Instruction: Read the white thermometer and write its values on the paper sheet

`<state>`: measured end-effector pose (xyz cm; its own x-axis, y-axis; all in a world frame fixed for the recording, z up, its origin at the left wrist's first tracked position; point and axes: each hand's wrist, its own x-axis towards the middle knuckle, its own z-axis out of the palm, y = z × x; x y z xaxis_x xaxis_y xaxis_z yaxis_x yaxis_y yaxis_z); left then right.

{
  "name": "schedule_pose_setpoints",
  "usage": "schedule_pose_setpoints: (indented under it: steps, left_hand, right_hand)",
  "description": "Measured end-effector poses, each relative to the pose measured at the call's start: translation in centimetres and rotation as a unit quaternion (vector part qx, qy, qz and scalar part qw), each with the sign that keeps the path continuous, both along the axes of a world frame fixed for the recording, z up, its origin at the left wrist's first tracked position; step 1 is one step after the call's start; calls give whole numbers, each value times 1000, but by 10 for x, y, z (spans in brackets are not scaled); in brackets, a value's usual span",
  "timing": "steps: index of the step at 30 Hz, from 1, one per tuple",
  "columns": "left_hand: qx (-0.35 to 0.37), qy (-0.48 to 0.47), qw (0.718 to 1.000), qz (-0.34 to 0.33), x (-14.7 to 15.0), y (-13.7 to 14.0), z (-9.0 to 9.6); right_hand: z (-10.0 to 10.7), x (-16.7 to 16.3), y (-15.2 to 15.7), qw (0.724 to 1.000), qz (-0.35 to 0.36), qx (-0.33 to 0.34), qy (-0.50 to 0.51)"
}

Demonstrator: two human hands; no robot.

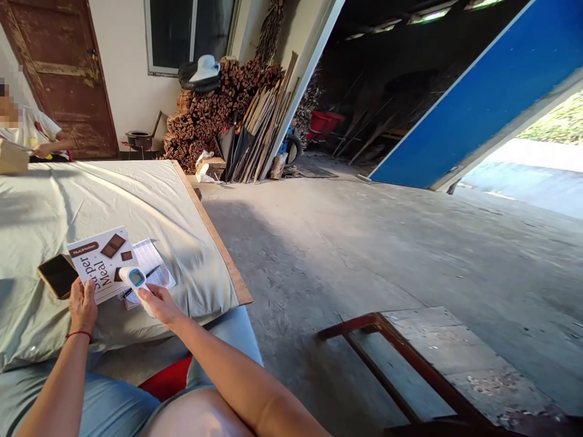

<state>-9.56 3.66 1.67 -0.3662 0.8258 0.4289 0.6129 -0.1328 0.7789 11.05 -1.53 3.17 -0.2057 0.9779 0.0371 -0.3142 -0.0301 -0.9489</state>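
Note:
My left hand [82, 304] grips the near edge of a white box [104, 261] printed "Super Meal" with chocolate squares, tilted up off the cloth-covered table [150, 206]. My right hand [159, 303] holds a white infrared thermometer [135, 280] with a blue display, pointed at the box. A printed sheet with a pen [152, 270] lies under the box. A dark phone [58, 275] lies on the cloth just left of my left hand.
Another person [31, 133] sits at the table's far left end. Stacked firewood and leaning planks [228, 103] stand against the back wall. A wooden bench [410, 358] stands at my right on the concrete floor. A blue door [478, 103] stands open.

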Motion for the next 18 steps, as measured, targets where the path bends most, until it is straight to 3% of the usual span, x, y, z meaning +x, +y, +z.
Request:
schedule_pose_setpoints:
  steps: [8,18]
  left_hand:
    - [-10,-8,1000,6,1,-1,1]
    - [-31,1,999,16,2,-2,3]
  right_hand:
    - [-11,-7,4,1000,-10,-13,20]
    - [-5,-5,2,1000,-2,-5,2]
